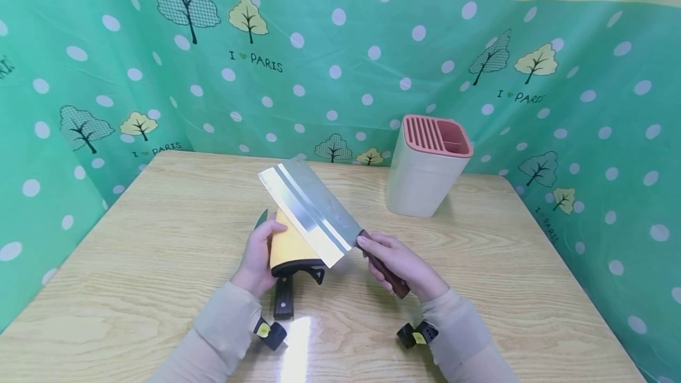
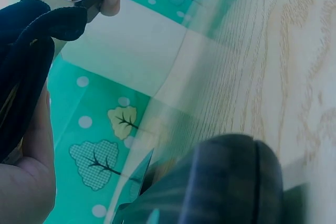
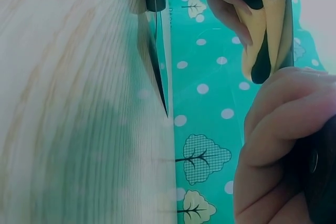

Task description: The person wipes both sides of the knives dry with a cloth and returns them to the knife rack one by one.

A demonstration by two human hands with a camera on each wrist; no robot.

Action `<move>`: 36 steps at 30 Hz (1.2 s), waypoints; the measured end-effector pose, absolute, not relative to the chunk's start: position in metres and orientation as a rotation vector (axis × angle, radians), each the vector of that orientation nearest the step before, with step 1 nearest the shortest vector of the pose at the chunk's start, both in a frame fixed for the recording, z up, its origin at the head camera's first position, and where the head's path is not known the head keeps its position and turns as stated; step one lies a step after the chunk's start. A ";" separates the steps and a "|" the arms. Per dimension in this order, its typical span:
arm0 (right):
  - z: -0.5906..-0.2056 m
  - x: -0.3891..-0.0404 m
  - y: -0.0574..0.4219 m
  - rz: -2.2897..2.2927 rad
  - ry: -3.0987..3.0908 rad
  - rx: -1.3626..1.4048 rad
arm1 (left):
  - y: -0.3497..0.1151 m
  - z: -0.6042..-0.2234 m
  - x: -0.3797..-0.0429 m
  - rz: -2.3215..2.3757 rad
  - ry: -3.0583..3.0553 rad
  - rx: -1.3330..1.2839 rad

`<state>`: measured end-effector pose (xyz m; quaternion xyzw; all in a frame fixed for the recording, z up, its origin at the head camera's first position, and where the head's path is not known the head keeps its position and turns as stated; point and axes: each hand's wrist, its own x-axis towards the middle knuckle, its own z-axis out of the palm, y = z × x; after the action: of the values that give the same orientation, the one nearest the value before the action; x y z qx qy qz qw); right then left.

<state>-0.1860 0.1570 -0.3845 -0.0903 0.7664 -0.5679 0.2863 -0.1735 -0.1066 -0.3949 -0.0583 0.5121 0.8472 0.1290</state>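
Observation:
A broad cleaver (image 1: 314,205) with a dark wooden handle is held up in my right hand (image 1: 396,262), fingers curled round the handle. My left hand (image 1: 259,253) grips a folded yellow cloth (image 1: 292,244) with black trim and a black loop (image 1: 317,275). The cleaver's blade overlaps the cloth in the head view; from the right wrist, the cloth (image 3: 254,40) lies along the blade's face. Beneath the left hand a second knife lies on the table, its black riveted handle (image 1: 284,298) towards me. Most of that knife's blade is hidden; its tip (image 1: 261,218) shows beyond the fingers.
A white knife block (image 1: 422,179) with a pink slotted top (image 1: 437,135) stands at the back right of the wooden table (image 1: 175,241). Behind the table hangs a green dotted curtain (image 1: 340,75). A dark wrist camera (image 1: 273,334) sits below the left hand.

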 end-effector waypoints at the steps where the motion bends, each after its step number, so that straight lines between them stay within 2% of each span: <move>1: -0.385 -0.186 0.157 -1.514 2.051 -0.243 | -0.107 -0.395 -0.174 2.462 1.491 -0.172; 21: -0.383 -0.182 0.165 -1.491 2.016 -0.290 | -0.109 -0.394 -0.173 2.501 1.487 -0.158; 36: -0.384 -0.181 0.172 -1.439 2.050 -0.302 | -0.113 -0.391 -0.173 2.466 1.523 -0.263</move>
<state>-0.1815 0.1719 -0.3842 -0.1140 0.7740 -0.5433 0.3045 -0.1726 -0.1126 -0.3914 -0.0898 0.5197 0.8417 0.1155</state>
